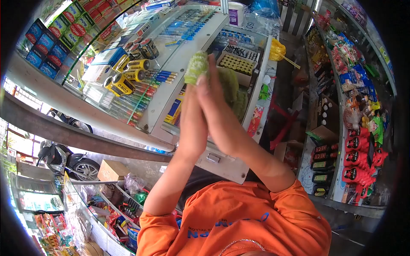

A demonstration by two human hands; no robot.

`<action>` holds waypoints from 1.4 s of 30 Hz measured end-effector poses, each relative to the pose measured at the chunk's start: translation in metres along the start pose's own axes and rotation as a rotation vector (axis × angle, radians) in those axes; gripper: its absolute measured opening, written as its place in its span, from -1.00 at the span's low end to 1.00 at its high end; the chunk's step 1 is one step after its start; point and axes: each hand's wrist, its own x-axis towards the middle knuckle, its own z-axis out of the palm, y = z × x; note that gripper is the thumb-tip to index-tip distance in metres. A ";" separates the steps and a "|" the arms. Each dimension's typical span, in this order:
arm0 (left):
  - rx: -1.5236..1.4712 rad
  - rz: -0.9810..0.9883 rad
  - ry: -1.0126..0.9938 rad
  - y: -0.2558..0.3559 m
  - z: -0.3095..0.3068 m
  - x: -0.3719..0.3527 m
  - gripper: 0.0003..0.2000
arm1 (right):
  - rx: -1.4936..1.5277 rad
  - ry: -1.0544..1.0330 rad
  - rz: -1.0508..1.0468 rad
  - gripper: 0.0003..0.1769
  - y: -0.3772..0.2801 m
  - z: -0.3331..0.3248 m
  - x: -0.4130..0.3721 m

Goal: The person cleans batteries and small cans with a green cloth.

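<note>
A pale green towel [197, 67] with a fuzzy, ribbed surface sticks out above my two hands. My left hand [191, 99] and my right hand [208, 87] press together palm to palm, fingers pointing away from me, with the towel between them. More green cloth [229, 85] hangs to the right, behind my right hand; whether it belongs to the same towel is hidden. Below my hands is a pulled-out drawer [230, 158]. In it are a tray of yellow-topped batteries [235, 63] and a blue-and-yellow box [175, 107].
Yellow batteries [121, 84], dark cans or large batteries [148, 48] and rows of pens [188, 25] lie on and in the glass counter [149, 106]. Shelves on the right hold red bottle packs [356, 149]. A yellow bag [276, 50] hangs beyond the drawer. A motorcycle [70, 160] stands left.
</note>
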 end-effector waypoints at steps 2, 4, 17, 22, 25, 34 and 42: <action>0.188 0.080 0.060 0.009 -0.009 -0.001 -0.42 | -0.215 -0.118 -0.092 0.03 0.004 0.002 -0.012; 0.002 0.128 0.098 0.002 -0.021 0.022 -0.43 | -0.212 -0.233 -0.057 0.04 0.004 -0.001 -0.023; 0.183 0.088 -0.020 0.024 -0.006 0.023 -0.32 | -0.578 0.109 -0.559 -0.59 -0.014 -0.058 0.005; 0.316 0.089 -0.100 0.015 -0.007 0.024 -0.24 | -0.763 -0.111 -0.509 -0.66 -0.021 -0.086 0.015; 0.494 0.173 -0.044 0.001 -0.018 0.025 -0.36 | -0.811 0.158 -0.366 -0.69 -0.014 -0.103 0.032; 0.673 0.332 -0.008 -0.013 -0.028 0.018 -0.56 | -1.068 0.006 -0.091 -0.72 0.046 -0.142 0.076; 0.638 0.279 -0.042 -0.015 -0.029 0.017 -0.56 | -1.057 -0.132 -0.138 -0.74 0.071 -0.125 0.101</action>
